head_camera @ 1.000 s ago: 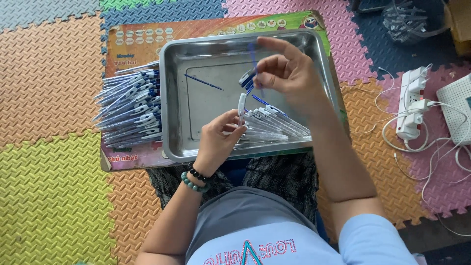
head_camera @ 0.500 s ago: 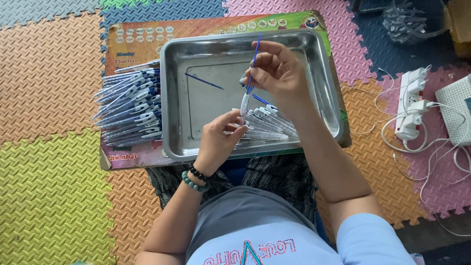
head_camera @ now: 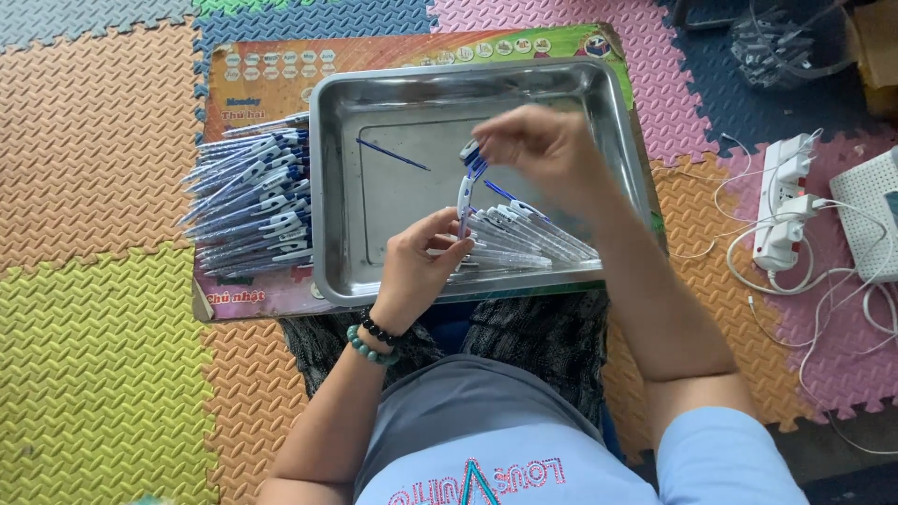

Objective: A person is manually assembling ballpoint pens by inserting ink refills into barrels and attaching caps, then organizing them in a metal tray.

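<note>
Seen from above, a person sits on a floor of coloured foam mats with a steel tray resting on a printed board in front of the knees. The left hand, wearing two bead bracelets at the wrist, lies over the tray's 6 o'clock rim with its fingers closed around the lower end of a pen barrel, which stands nearly upright near the tray's centre. The right hand, toward 1 o'clock from the left, has its fingers pinched on a small blue-and-white piece at the top end of the same barrel; motion blur hides the exact grip. A heap of clear barrels lies in the tray at 5 o'clock, just beside the left hand. A loose blue refill lies alone on the tray floor toward 10 o'clock. Outside the tray, at 9 o'clock, a stack of finished pens rests on the board. Well apart at 3 o'clock lie a white power strip and tangled white cables.
</note>
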